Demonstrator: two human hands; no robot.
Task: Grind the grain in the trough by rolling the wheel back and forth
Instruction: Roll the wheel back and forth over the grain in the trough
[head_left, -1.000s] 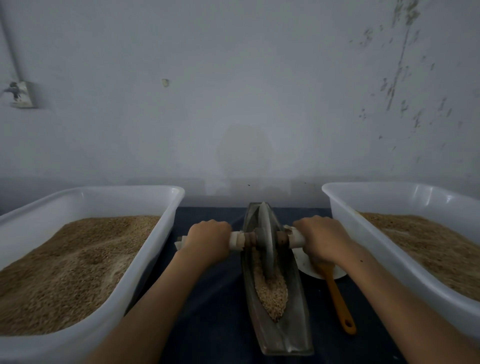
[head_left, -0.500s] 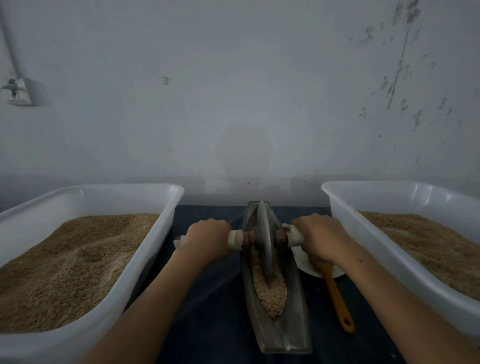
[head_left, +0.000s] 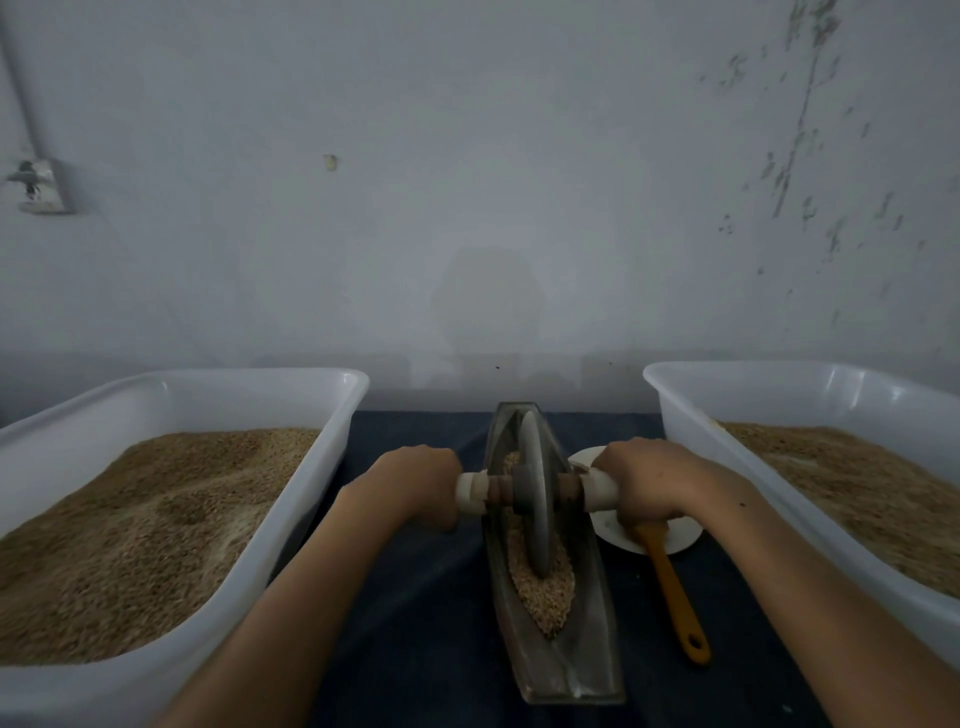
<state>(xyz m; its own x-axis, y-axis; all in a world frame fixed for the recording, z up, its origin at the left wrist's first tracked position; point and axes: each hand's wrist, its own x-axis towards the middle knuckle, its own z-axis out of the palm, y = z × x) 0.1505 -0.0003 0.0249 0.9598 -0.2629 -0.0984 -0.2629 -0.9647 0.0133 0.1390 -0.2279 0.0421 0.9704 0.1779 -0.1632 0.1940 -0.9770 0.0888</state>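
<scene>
We see a narrow metal trough (head_left: 558, 654) lying lengthwise on the dark desk (head_left: 415, 623), its near end toward us and its far end toward the pale wall (head_left: 467, 182). A grey wheel (head_left: 535, 493) stands upright on edge inside the trough, about midway along it, its lower rim sunk into the grain (head_left: 545, 592) that fills the hollow, most of it heaped on the near side of the wheel. An axle handle (head_left: 597, 488) runs through the wheel's hub and sticks out to the left and right, with pale sleeves on both sides.

Our left hand (head_left: 415, 486) grips the left end of the handle, fingers curled fully round it so the knuckles face up. Our right hand (head_left: 644, 480) grips the right end the same way, fingers wrapped tight round the pale sleeve. Both forearms reach in from the near edge.

Just right of the trough, partly under the right hand, lies a white dish (head_left: 670, 535), and an orange-handled tool (head_left: 675, 597) rests with its head on the dish and its handle pointing toward us. A white tub (head_left: 311, 467) of grain stands at the left, and a second white tub (head_left: 691, 415) of grain at the right, both beside the trough but apart from it.
</scene>
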